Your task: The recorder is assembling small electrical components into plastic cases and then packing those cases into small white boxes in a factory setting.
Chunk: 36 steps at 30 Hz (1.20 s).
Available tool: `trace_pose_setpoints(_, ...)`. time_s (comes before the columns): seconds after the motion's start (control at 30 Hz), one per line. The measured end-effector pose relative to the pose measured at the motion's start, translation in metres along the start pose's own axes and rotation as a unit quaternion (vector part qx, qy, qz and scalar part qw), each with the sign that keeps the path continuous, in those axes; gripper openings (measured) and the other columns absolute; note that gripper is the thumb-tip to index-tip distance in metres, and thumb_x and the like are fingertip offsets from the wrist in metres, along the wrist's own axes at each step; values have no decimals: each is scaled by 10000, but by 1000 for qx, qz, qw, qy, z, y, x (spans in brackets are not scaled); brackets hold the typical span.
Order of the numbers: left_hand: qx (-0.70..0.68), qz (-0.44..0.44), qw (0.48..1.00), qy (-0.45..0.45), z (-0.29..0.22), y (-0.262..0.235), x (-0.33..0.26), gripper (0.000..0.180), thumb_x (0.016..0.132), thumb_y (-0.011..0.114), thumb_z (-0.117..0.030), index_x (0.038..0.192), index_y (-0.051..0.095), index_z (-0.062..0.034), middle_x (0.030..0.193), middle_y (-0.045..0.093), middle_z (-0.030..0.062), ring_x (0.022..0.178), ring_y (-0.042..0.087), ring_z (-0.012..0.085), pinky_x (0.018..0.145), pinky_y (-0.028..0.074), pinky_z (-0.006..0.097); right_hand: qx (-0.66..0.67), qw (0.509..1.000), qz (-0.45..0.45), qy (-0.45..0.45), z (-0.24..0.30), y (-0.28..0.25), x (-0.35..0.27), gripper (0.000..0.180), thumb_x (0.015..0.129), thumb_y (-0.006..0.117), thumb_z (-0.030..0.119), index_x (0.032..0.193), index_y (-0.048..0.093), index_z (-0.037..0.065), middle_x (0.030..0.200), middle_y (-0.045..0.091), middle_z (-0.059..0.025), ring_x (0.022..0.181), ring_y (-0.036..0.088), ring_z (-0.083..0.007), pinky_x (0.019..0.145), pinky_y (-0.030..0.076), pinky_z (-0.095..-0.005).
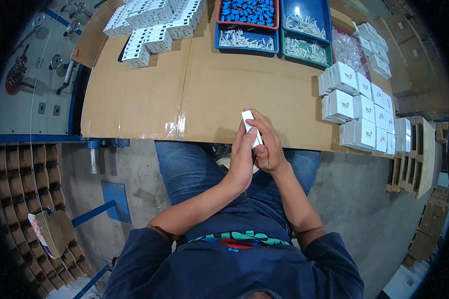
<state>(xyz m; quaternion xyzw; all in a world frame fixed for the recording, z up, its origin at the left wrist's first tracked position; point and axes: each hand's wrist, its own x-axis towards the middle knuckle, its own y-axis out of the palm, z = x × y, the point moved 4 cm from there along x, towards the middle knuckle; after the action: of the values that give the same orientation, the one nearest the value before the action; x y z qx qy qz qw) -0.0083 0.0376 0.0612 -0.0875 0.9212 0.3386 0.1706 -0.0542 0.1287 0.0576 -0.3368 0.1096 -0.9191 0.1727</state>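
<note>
Both of my hands meet over the near edge of the cardboard-covered table, closed around a small white box [247, 116]. My left hand [242, 157] grips it from the left, its thumb lying along the box. From the other side my right hand [268, 142] wraps it, fingers curled over the far end and thumb low on the near end. The box is tilted, and my fingers hide much of its sides.
White boxes [341, 105] stand stacked at the table's right. Several white blocks [149, 40] are piled back left. At the back, a red tray [218, 15] holds blue parts; blue trays [216, 42] and a green tray [329, 56] hold white pins. A wooden pallet [424, 157] stands far right.
</note>
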Motion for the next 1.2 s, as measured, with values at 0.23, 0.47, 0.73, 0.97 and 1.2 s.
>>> trace_pose_setpoints(0.23,19,-7,1000,23,-1,-1,2,558,1086,446,-380,1554,362,-87,1368,526,76,1215,543,159,1034,449,332,30,999,4,23,0,2,2,658,1084,372,516,1384,524,-49,1468,492,-316,1309,531,-464,1108,411,-495)
trace_pose_setpoints(0.47,227,57,954,190,-20,-20,14,867,890,752,-191,1581,243,-67,1529,372,192,1415,423,309,1172,352,439,116,984,-6,135,4,-14,11,908,990,408,724,1524,425,-11,1604,376,-249,1483,388,-391,1199,309,-479)
trace_pose_setpoints(0.73,367,151,872,288,-27,-32,12,1099,790,856,-171,1608,136,-21,1636,256,243,1536,275,371,1257,195,496,226,946,46,226,9,-14,15,803,838,842,355,1498,498,52,1613,393,-159,1478,407,-292,1192,364,-430)
trace_pose_setpoints(0.97,181,155,964,121,-30,-42,14,936,985,577,-543,1653,55,-146,1592,325,208,1446,411,306,1163,369,425,76,988,32,128,13,-20,19,886,674,928,380,1429,587,66,1518,523,-170,1387,522,-320,1142,418,-422)
trace_pose_setpoints(1.2,54,129,983,-120,-31,-14,0,665,1078,447,-518,1620,234,-198,1417,502,89,1253,559,194,1018,481,367,0,994,58,93,24,-14,21,875,708,890,463,1430,592,69,1508,525,-186,1351,546,-347,1114,440,-434)
